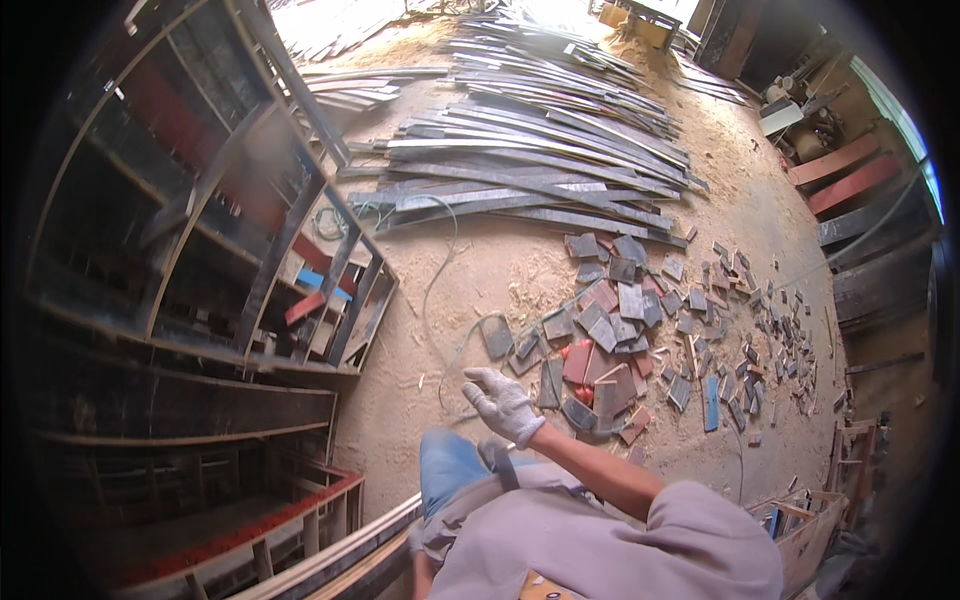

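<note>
The right hand [503,403], in a pale work glove, is stretched out over the sawdust-covered floor [480,260], its fingers loosely spread and holding nothing. Just beyond it to the right lies a heap of small cut board pieces [600,340], grey and reddish, the nearest ones close to the glove but not touching it. A thin pale cord [440,280] snakes across the floor from the long boards toward the hand. The left hand is hardly visible; a bit of it may show at the lower edge by the grey shirt, but whether it holds anything cannot be told.

Farther off, a wide pile of long dark boards [530,150] lies fanned out across the floor. Smaller chips [760,330] are scattered well to the right of the heap, with one blue strip [711,403] among them. On the left stands a dark wooden shelf frame [190,250], crowding that side, with red and blue scraps lying in its lower compartments.
</note>
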{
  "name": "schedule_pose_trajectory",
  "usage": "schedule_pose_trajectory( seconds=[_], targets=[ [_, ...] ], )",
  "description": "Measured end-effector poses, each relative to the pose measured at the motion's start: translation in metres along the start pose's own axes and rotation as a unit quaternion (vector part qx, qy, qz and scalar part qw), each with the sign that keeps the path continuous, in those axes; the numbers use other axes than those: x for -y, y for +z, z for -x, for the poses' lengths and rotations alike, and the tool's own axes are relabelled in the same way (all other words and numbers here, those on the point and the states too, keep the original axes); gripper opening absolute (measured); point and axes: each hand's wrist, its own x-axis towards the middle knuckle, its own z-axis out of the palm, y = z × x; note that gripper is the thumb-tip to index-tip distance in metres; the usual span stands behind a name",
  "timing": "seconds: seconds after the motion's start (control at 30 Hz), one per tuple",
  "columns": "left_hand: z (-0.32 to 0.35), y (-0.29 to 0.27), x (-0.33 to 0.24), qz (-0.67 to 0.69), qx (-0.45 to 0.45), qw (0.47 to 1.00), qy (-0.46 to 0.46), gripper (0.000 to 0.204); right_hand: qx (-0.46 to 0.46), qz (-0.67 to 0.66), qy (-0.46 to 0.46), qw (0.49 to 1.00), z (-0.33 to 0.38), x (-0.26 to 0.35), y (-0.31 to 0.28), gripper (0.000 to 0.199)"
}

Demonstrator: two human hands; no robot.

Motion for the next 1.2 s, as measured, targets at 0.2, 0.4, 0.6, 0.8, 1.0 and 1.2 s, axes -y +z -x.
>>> schedule_pose_trajectory(
  seconds=[0.2, 0.4, 0.6, 0.8, 1.0, 1.2],
  targets=[
    [-0.173, -0.064, -0.18, 0.359, -0.006, 0.932, -0.048, 0.008, -0.113, -0.05, 0.036, 0.992, -0.134, -0.034, -0.063, 0.034],
    [-0.324, -0.026, -0.339, -0.221, 0.162, 0.953, 0.132, 0.023, -0.219, 0.054, 0.15, 0.963, -0.308, -0.116, -0.159, 0.027],
    [-0.436, -0.002, -0.682, -0.158, 0.109, 0.98, 0.043, 0.045, -0.103, 0.186, 0.471, 0.856, -0.316, -0.233, -0.211, 0.048],
    [-0.573, 0.017, -0.979, -0.063, 0.077, 0.974, 0.202, 0.052, 0.084, 0.148, 0.655, 0.737, -0.409, -0.31, -0.225, 0.047],
    [-0.715, -0.021, -1.047, -0.008, 0.015, 0.999, 0.052, 0.055, 0.141, 0.164, 0.556, 0.803, -0.689, -0.35, -0.288, 0.04],
    [-0.704, -0.03, -1.117, -0.104, 0.038, 0.993, -0.049, 0.049, -0.065, 0.308, 0.152, 0.937, -1.077, -0.372, -0.425, 0.01]
  ],
)
